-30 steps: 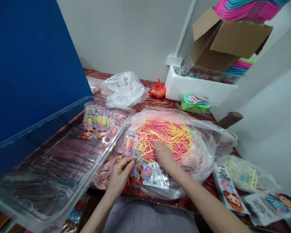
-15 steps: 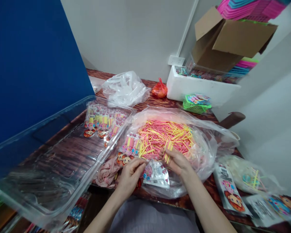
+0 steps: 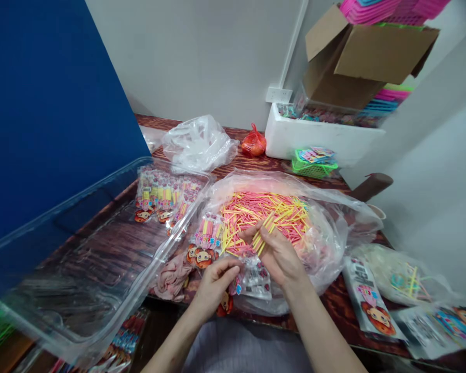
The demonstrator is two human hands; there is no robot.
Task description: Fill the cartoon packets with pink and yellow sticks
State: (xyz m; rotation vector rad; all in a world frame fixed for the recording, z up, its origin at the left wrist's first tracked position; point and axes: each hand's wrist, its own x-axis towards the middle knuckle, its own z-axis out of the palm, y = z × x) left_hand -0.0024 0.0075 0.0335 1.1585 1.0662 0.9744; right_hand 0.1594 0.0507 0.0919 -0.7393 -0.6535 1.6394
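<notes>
My right hand is closed around several thin yellow sticks, held in front of the heap. Its fingertips are at the near side of a large pile of pink and yellow sticks in an open clear plastic bag. My left hand is closed in a pinch, and what its fingertips hold is hidden. Beside and beneath it are clear printed packets, one with a red-haired cartoon head. Filled packets of sticks lie just left of the pile.
A large clear plastic tub on the left holds more filled packets. A pink cloth lies beside it. Behind are a white plastic bag, a red net bag, a green basket and a foam box. Printed pouches lie right.
My right hand has turned, and the yellow sticks in it now slant, with its fingers reaching further left. My left hand has shifted slightly right and down, still pinched.
</notes>
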